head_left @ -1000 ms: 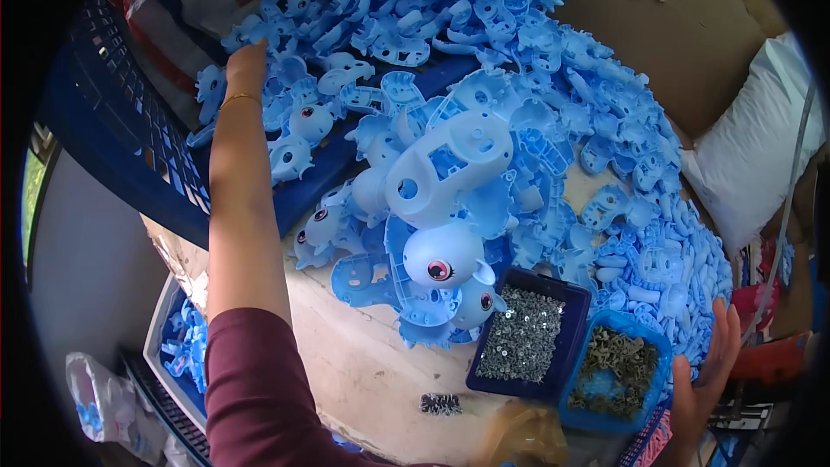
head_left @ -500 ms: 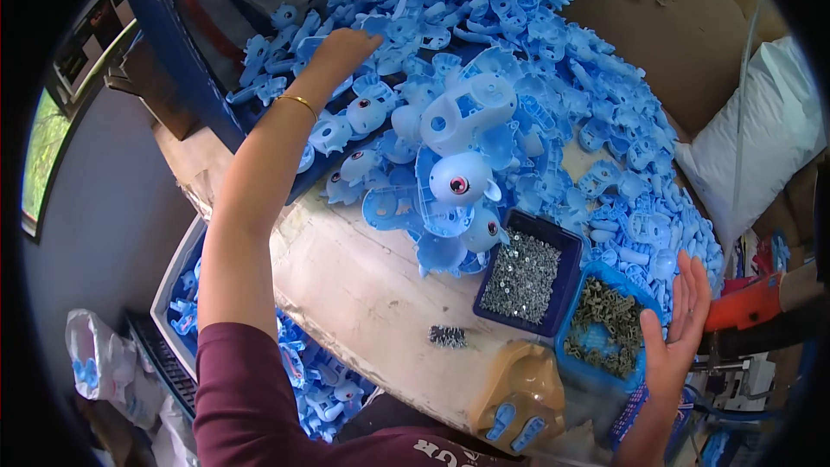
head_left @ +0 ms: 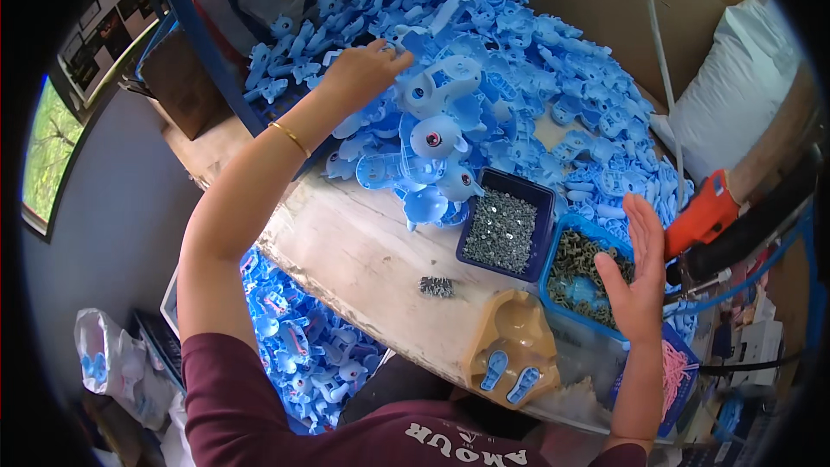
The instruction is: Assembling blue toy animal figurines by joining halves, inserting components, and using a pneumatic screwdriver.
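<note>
My left hand is over the heap of pale blue plastic toy parts. Its fingers are bent around the end of a long, curved blue plastic part; the grip itself is partly hidden. Just below it, larger hollow shells and a blue animal head with a printed eye are stacked. My right hand holds nothing, fingers raised and thumb apart. It hovers by a light blue tray of small olive-grey parts, close to an orange tool handle.
A dark blue bin of screws adjoins the tray. Nearer me lie a small cluster of screws and a tan fixture holding two small blue pieces. Below the table edge are more blue toy parts. A white sack leans at right.
My left hand has moved right across the heap, and a long blue part now shows at its fingers. My right hand stays raised and open by the tray. The whole view has shifted.
</note>
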